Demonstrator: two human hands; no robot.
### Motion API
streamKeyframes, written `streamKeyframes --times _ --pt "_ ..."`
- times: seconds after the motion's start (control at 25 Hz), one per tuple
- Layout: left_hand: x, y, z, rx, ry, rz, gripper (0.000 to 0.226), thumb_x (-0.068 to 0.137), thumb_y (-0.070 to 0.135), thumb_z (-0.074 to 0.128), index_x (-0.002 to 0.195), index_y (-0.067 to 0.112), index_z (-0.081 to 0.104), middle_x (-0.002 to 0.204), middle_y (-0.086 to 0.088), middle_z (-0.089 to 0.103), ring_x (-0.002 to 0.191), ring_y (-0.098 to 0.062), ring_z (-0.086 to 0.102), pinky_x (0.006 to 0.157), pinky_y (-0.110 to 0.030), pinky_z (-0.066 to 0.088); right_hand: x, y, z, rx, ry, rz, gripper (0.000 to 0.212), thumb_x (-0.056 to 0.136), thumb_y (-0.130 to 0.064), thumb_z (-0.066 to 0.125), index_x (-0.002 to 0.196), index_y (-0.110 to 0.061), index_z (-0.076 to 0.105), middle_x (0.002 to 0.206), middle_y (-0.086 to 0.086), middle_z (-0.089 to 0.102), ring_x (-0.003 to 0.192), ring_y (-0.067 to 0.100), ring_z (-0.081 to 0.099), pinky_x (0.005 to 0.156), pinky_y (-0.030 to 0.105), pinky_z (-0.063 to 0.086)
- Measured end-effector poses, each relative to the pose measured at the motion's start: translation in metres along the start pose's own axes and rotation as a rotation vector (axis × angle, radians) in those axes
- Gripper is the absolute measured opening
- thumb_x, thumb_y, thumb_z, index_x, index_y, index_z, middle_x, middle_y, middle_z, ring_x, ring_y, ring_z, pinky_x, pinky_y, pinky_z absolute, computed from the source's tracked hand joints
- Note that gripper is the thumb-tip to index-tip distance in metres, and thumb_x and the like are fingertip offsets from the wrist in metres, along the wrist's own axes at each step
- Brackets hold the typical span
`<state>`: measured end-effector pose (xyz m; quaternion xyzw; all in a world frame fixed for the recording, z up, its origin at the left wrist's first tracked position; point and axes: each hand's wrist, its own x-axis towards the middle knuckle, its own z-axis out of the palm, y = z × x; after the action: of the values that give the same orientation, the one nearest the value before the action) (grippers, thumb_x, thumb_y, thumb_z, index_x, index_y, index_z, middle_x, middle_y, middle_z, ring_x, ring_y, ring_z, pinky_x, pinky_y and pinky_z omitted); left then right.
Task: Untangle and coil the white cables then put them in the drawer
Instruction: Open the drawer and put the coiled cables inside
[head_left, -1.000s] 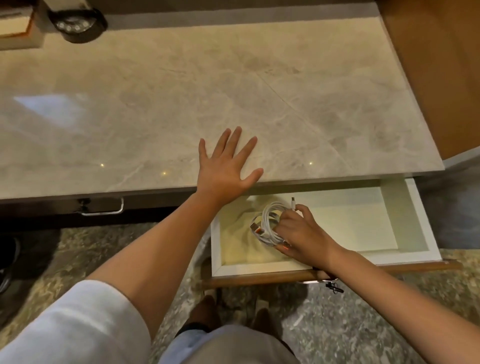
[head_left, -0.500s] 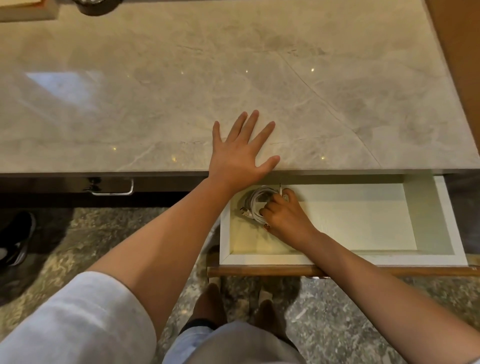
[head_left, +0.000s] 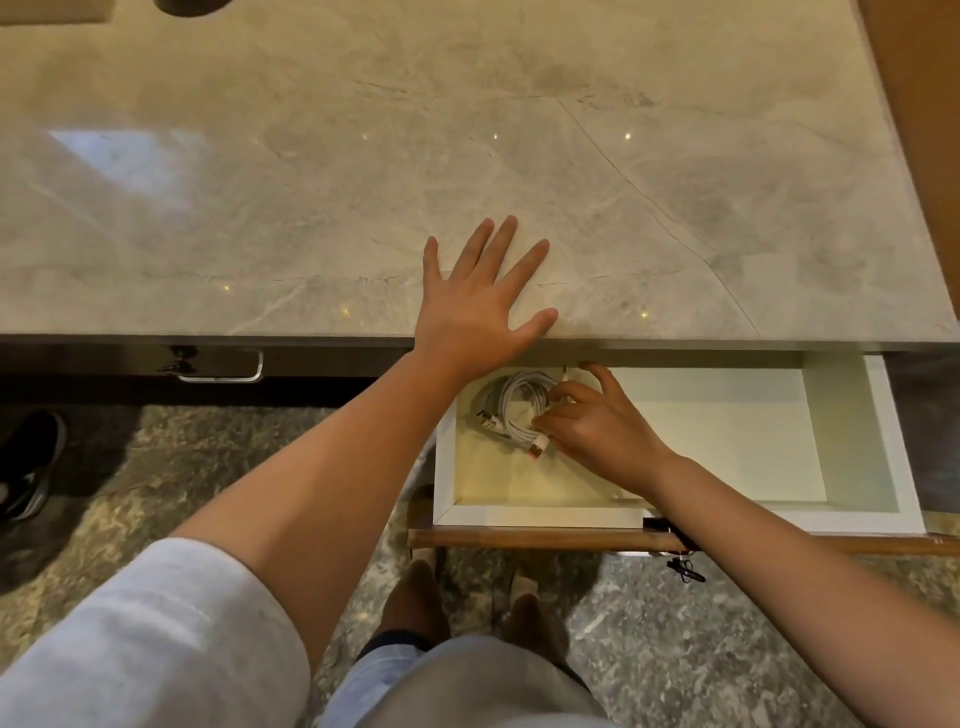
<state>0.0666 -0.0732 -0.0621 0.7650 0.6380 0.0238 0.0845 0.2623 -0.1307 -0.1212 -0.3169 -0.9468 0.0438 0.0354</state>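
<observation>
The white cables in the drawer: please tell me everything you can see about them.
The white cables lie as one loose round coil of several loops on the floor of the open drawer, in its far left corner. They look like smooth plastic. Two plugs stick out, one with an orange tip. The right hand touches the coil's right side with bent fingers.

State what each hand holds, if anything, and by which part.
The right hand pinches the coiled cables at the right side of the coil, inside the drawer. The left hand holds nothing; it rests flat on the counter.
</observation>
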Motion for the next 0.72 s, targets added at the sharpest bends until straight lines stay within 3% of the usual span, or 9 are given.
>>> streamKeyframes --times 0.16,0.36,0.48,0.6,0.72 --pt "0.0 0.0 0.0 0.002 0.003 0.005 0.067 0.087 0.067 0.02 0.146 0.04 0.004 0.16 0.002 -0.004 0.146 -0.018 -0.006 0.113 -0.06 -0.005 0.009 -0.013 0.004 -0.006 -0.033 0.053 0.014 0.063 -0.02 0.081 0.076 -0.019 0.075 0.065 0.0 0.071 0.077 0.025 0.065 0.092 0.054 0.042" --pt "0.0 -0.001 0.001 -0.01 0.012 0.009 0.066 0.087 0.066 0.021 0.146 0.04 0.007 0.16 0.002 -0.001 0.146 -0.017 -0.004 0.112 -0.06 -0.004 0.012 -0.025 -0.003 -0.023 -0.114 0.108 0.022 0.061 -0.023 0.082 0.081 -0.017 0.075 0.079 0.002 0.074 0.088 0.024 0.067 0.096 0.055 0.041" --pt "0.0 -0.001 -0.001 -0.009 -0.008 0.013 0.066 0.088 0.065 0.022 0.146 0.039 0.006 0.16 0.001 -0.002 0.146 -0.018 -0.005 0.112 -0.06 -0.004 -0.003 -0.038 -0.024 0.013 -0.034 0.214 0.034 0.073 -0.026 0.073 0.104 -0.015 0.068 0.11 0.007 0.07 0.112 0.025 0.059 0.106 0.05 0.028" --pt "0.001 -0.002 -0.003 0.004 -0.046 0.023 0.067 0.088 0.065 0.02 0.146 0.039 0.002 0.16 0.002 -0.006 0.146 -0.018 -0.008 0.112 -0.061 -0.006 -0.053 -0.069 -0.048 -0.011 0.027 0.384 0.047 0.091 -0.036 0.042 0.135 -0.02 0.044 0.144 0.008 0.043 0.134 0.025 0.035 0.109 0.048 0.021" --pt "0.001 -0.002 -0.002 0.007 -0.056 0.02 0.067 0.088 0.066 0.019 0.147 0.039 0.001 0.159 0.002 -0.007 0.146 -0.018 -0.009 0.112 -0.06 -0.008 -0.119 -0.114 -0.044 -0.069 -0.033 0.489 0.05 0.097 -0.038 0.024 0.144 -0.022 0.024 0.152 0.009 0.022 0.14 0.029 0.018 0.11 0.053 0.013"
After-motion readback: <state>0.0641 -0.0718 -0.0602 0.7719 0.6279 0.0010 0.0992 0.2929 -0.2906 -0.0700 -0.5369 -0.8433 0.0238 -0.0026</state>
